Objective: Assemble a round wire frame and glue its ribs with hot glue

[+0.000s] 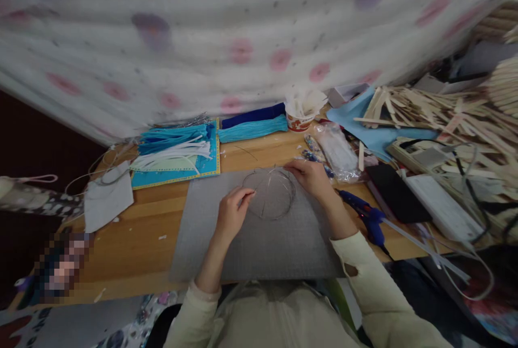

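Note:
A round frame of thin wire (pixel 279 217), with a few wires crossing inside it, lies over the grey mat (pixel 259 256). At its left edge, my left hand (pixel 232 213) pinches the wire between thumb and forefinger. My right hand (pixel 313 178) has its fingers closed at the frame's upper right, on the wire. Beyond the mat to the left, blue and white pipe cleaners (pixel 174 151) rest on a blue board (pixel 151 178).
A blue glue gun (pixel 370 218) lies right of my right forearm, near a black phone (pixel 399 194). Wooden sticks (pixel 437 116) pile up at the right. Behind stand a paper cup (pixel 300 121) and a plastic packet (pixel 340 151). White paper (pixel 108 199) lies left.

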`<state>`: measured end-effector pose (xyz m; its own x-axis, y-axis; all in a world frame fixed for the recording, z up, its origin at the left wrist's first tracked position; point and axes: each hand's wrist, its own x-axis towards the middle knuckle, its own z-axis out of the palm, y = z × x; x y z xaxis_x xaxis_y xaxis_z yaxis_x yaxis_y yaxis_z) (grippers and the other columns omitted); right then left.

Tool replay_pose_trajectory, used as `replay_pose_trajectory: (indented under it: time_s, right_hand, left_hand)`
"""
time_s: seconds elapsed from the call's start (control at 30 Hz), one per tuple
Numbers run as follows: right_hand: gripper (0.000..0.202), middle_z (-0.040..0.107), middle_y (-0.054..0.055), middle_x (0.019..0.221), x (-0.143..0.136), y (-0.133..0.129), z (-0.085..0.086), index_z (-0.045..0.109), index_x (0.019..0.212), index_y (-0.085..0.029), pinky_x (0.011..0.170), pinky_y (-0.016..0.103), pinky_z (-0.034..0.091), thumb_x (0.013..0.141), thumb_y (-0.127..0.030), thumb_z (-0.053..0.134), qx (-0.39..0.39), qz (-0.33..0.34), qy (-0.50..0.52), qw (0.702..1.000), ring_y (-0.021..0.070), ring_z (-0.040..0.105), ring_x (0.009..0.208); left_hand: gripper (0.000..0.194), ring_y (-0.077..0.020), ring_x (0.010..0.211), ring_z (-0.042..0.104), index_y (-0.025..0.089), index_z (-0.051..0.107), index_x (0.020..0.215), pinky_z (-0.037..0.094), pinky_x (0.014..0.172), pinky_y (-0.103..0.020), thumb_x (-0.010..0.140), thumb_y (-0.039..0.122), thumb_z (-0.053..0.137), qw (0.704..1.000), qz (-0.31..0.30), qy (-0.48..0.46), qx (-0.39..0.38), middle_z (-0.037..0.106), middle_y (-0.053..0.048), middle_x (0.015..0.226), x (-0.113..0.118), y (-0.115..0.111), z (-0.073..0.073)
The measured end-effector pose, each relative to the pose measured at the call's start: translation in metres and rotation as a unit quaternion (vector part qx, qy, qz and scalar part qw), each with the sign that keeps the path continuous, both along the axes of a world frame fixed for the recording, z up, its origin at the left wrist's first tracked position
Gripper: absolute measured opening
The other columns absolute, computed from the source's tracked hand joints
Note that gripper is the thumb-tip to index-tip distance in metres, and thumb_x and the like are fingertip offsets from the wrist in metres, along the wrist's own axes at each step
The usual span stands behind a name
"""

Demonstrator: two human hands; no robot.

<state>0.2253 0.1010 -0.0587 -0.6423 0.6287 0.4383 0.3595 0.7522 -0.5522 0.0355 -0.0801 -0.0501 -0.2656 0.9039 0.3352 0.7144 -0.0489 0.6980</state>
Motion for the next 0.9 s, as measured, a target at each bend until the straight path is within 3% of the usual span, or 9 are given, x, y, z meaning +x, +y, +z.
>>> replay_pose_trajectory:
  time_s: [0.9]
  right_hand:
    - [0.019, 0.078, 0.006, 0.089, 0.0015, -0.0036, -0.0073, 0.076, 0.092, -0.022, 0.073, 0.028, 0.052, 0.091, -0.021, 0.057, 0.015, -0.008, 0.020, 1.000, 0.0203, 0.072, 0.082]
  left_hand:
    - [0.018, -0.0164, 0.082, 0.067, 0.019, 0.069, 0.090, 0.051, 0.072, -0.026, 0.095, 0.021, 0.052, 1.000, -0.013, 0.001, 0.018, 0.072, -0.005, 0.085, 0.0038, -0.0026, -0.0037]
